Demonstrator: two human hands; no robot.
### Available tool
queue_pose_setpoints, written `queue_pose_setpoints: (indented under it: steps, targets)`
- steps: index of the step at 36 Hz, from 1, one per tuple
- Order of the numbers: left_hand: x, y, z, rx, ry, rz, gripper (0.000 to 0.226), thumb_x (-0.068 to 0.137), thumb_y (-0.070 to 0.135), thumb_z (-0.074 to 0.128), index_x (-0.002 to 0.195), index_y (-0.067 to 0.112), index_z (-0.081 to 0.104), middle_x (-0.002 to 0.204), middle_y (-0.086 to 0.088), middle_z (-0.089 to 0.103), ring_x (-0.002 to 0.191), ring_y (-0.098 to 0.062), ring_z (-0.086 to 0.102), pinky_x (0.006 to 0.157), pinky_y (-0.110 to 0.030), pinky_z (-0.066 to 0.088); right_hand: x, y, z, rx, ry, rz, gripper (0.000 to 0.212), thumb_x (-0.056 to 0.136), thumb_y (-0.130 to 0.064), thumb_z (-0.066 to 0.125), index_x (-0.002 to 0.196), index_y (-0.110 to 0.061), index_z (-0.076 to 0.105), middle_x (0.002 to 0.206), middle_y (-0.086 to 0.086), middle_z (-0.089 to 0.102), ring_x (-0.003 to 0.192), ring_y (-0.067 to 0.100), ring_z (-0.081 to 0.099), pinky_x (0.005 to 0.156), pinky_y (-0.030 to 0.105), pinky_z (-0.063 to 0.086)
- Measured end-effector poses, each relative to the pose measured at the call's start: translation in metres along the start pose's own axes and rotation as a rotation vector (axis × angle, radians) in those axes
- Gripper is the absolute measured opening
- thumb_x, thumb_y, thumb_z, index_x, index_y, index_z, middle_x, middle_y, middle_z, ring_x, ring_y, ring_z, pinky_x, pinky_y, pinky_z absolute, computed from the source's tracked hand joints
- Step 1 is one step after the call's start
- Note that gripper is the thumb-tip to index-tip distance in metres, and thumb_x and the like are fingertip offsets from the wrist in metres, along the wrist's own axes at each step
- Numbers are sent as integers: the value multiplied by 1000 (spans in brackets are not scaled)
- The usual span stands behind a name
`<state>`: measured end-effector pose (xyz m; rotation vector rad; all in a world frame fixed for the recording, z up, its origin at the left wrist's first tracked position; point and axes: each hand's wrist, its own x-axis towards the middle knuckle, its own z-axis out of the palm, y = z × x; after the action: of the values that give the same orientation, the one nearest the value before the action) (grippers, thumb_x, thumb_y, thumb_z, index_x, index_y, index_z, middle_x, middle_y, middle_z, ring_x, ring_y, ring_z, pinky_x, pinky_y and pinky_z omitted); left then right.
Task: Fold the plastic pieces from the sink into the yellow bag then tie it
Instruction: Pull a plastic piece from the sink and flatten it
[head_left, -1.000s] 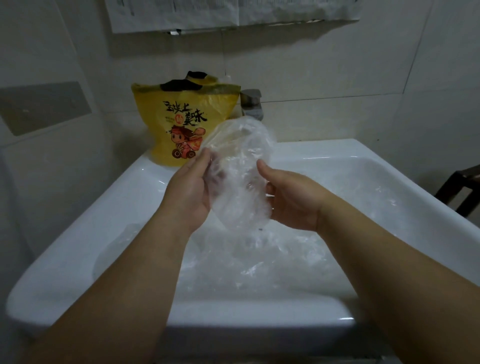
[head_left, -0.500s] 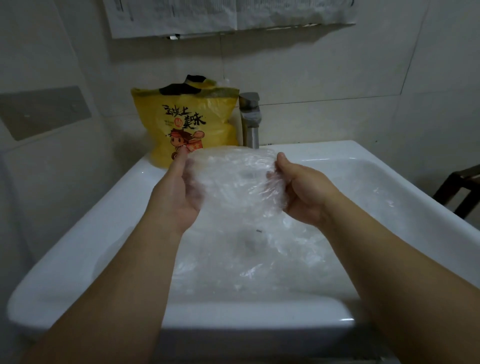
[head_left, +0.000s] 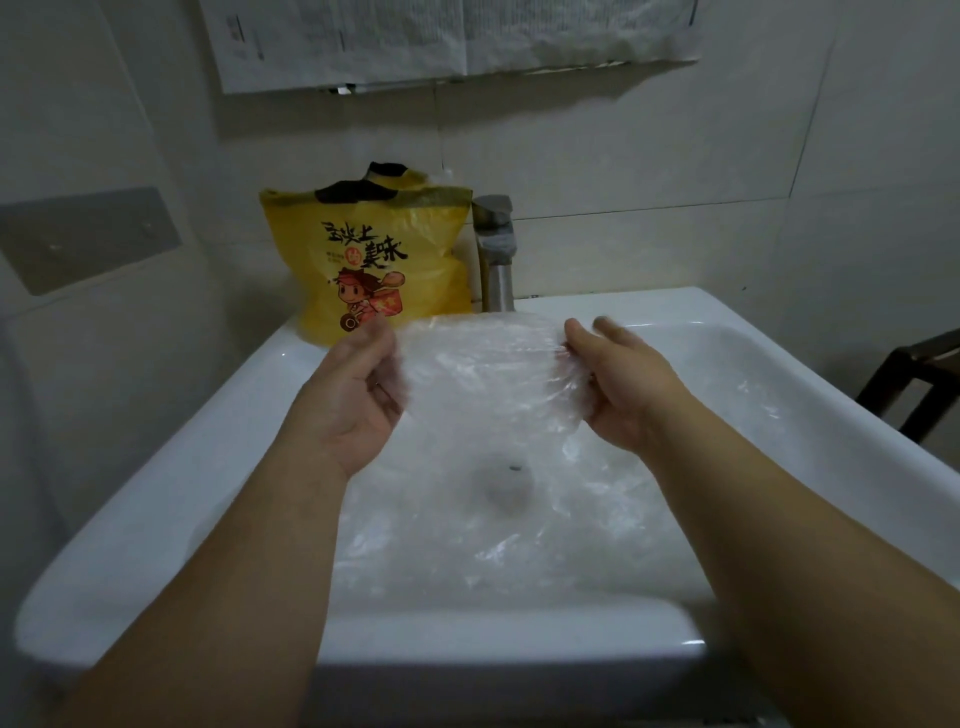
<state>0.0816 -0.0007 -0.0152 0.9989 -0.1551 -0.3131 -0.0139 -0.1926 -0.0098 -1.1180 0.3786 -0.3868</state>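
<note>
A clear plastic piece (head_left: 480, 371) is stretched wide above the white sink (head_left: 156, 499). My left hand (head_left: 358, 395) pinches its left edge and my right hand (head_left: 618, 384) pinches its right edge. More crumpled clear plastic (head_left: 519, 540) lies in the basin below. The yellow bag (head_left: 374, 260), printed with black writing and a cartoon figure, stands upright on the sink's back left corner, its top open with something black showing inside.
A steel tap (head_left: 496, 249) rises behind the basin, right of the bag. Papers (head_left: 447, 36) hang on the tiled wall above. A dark wooden frame (head_left: 914, 379) stands past the sink's right side.
My hands have moved apart and spread the plastic piece from a narrow upright bundle into a wide sheet, lower over the basin.
</note>
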Motion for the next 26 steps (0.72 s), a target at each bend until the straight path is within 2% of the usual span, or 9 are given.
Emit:
queue_pose_setpoints:
  steps: [2,4,7,10,13,16,20,24,26]
  targets:
    - [2,1,-3,-10,-24,28,21,93,9,58,108,21,63,104,-1,67,100,-14,62,94,-28,50,0,-2,-2,-13,1,-76,50,99,-13,51,145,-27,38,114,3,56,96,17,65,79,29,55]
    - [2,3,-4,-9,-72,33,25,93,7,56,116,18,60,121,-7,63,113,-20,60,92,-30,54,-1,-5,-2,-15,-26,-107,41,100,-8,45,138,-23,50,112,1,60,92,15,64,75,25,54]
    - [-2,5,-2,-28,-128,18,24,95,9,53,117,19,59,113,-7,66,90,-14,71,79,-27,59,-2,-5,-1,-52,-56,-110,35,99,-4,45,132,-9,55,104,-2,63,92,12,63,73,20,53]
    - [-7,2,2,33,-152,-39,33,97,11,52,126,26,54,100,-5,70,69,-7,69,68,-22,59,-4,-4,-1,-105,-81,-118,38,96,-2,52,133,-7,53,115,6,62,91,12,64,66,17,55]
    - [-7,1,3,105,-91,-13,37,94,3,55,125,23,55,80,0,70,58,-2,59,55,-14,52,-1,-2,-4,-169,-80,-147,45,91,2,57,135,-6,51,123,8,58,102,19,63,81,23,56]
    - [-3,1,2,157,-3,71,36,91,0,59,124,12,60,86,2,63,69,-2,56,56,-11,48,2,1,-5,-297,-43,-211,52,87,5,63,136,-6,51,131,10,57,111,23,61,98,34,50]
    - [-3,-6,-3,590,83,316,38,84,3,70,117,19,64,87,7,56,82,-3,56,71,-10,47,5,2,-6,-388,9,-247,53,86,2,66,135,-9,52,128,7,58,109,22,61,97,33,50]
    - [-8,-10,-2,877,90,465,26,81,12,76,100,27,67,78,7,48,71,-5,47,69,-12,41,9,5,-9,-641,125,-340,42,90,-10,65,131,-12,56,113,2,58,96,13,58,81,17,47]
    - [-9,-11,-2,938,96,478,17,81,15,76,90,26,67,75,7,47,69,-5,46,65,-14,39,10,7,-11,-718,153,-361,36,91,-15,64,126,-11,59,104,1,59,89,12,57,74,17,44]
